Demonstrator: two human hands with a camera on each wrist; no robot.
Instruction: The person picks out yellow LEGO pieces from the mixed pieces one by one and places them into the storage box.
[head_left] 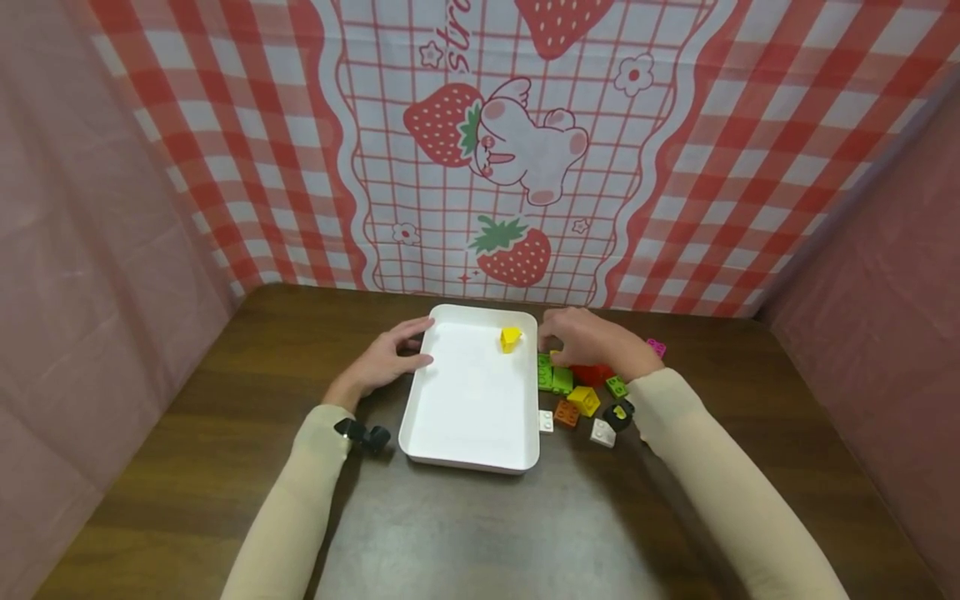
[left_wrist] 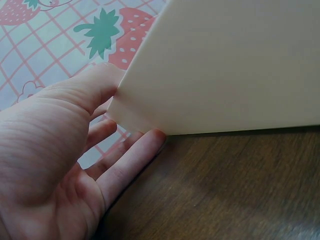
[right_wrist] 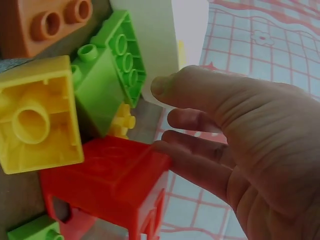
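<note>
My left hand (head_left: pixel 386 354) touches the left side of a white tray (head_left: pixel 457 417), thumb and fingertips spread along its rim. In the left wrist view, the fingertips (left_wrist: pixel 156 137) meet the lower edge of the tray wall. A yellow brick (head_left: pixel 510 339) lies inside the tray near its far right corner. My right hand (head_left: pixel 581 336) is over a pile of toy bricks just outside the tray's right wall, holding nothing. In the right wrist view, its fingers are slightly bent, their tips right at a red brick (right_wrist: pixel 110 165). Green bricks (right_wrist: pixel 100 85) lean by the tray wall.
Around the pile lie an orange brick (head_left: pixel 567 413), a yellow brick (head_left: pixel 585 401), white bricks (head_left: pixel 602 432) and a small green brick (head_left: pixel 617 386). A pink brick (head_left: pixel 657 347) lies beyond the right wrist. A strawberry-print cloth (head_left: pixel 487 167) hangs behind the wooden table (head_left: pixel 225 400).
</note>
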